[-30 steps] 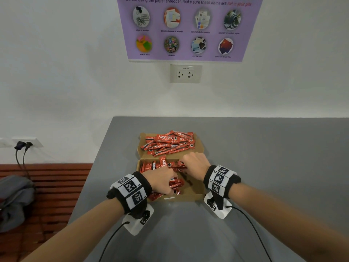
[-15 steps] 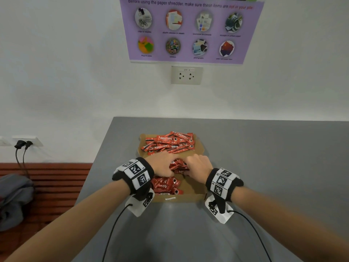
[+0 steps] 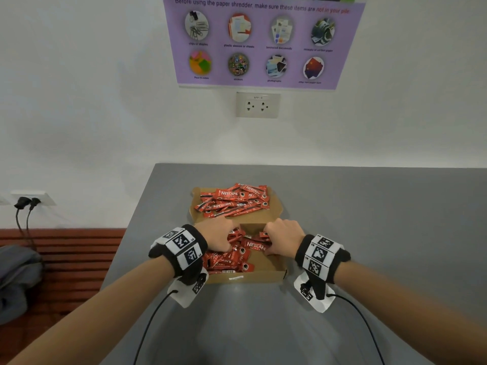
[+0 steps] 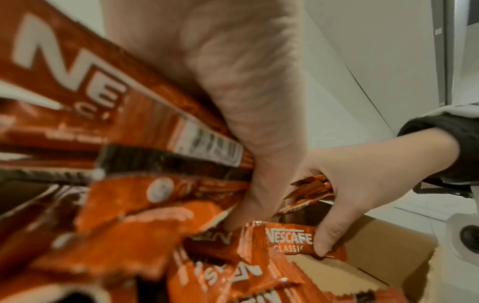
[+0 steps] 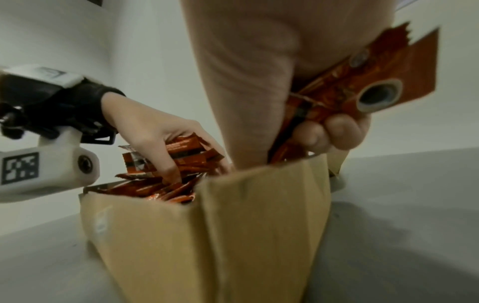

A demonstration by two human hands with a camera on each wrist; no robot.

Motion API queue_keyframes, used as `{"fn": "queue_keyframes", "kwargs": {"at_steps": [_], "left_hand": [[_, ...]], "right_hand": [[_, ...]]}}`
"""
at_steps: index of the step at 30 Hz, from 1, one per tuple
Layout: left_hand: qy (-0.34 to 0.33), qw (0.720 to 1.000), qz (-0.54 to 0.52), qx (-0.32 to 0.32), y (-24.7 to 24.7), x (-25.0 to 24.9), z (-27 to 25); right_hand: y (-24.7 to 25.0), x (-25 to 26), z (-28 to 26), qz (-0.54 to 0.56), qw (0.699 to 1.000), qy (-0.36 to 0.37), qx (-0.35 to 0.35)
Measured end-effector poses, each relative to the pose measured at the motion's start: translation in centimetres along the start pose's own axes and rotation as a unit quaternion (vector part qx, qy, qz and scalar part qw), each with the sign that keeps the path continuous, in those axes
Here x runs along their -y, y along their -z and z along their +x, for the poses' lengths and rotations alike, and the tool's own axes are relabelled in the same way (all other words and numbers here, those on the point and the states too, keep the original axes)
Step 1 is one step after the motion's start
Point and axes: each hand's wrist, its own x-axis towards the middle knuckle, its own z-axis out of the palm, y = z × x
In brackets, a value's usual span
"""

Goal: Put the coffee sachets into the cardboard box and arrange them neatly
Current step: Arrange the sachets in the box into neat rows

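On the grey counter (image 3: 369, 233), the cardboard box (image 3: 263, 276) holds jumbled coffee sachets (image 3: 232, 259), where left hand (image 3: 214, 237) and right hand (image 3: 283, 239) each curl fingers (image 5: 337, 131) round bunches; light, slippery, crinkly, likely best gripped mid-length, with more piled on the far flap (image 3: 275, 209).

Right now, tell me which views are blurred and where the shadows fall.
Head view: sharp, soft hand shadows on the grey table in front of the cardboard box. Left wrist view: near coffee sachets smeared with blur, the right hand clearer. Right wrist view: box wall and left hand soft.
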Motion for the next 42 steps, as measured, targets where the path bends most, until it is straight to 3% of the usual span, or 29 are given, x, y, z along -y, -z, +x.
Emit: {"fn": "queue_keyframes", "kwargs": {"at_steps": [9,16,20,26,35,42], "left_hand": [[0.002,0.999,-0.042,-0.035,-0.2,0.3,0.4],[0.041,0.978,-0.099,-0.178,0.3,-0.7,1.1],[-0.01,0.983,-0.097,-0.155,0.0,-2.1,1.5],[0.01,0.976,-0.079,-0.202,-0.3,-2.3,2.2],[0.06,0.977,-0.059,-0.194,-1.4,-1.2,2.3],[0.045,0.98,-0.076,-0.179,-1.6,-0.5,2.3]], "right_hand": [[0.2,0.2,0.6,0.023,0.998,-0.022,-0.062],[0.0,-0.2,0.6,0.03,0.999,0.008,-0.038],[0.3,-0.4,0.4,0.064,0.997,-0.011,-0.046],[0.8,-1.2,0.5,0.161,0.985,-0.028,-0.057],[-0.1,-0.7,0.7,-0.008,0.999,0.013,-0.046],[-0.1,0.1,0.4,-0.052,0.997,0.036,-0.036]]}}
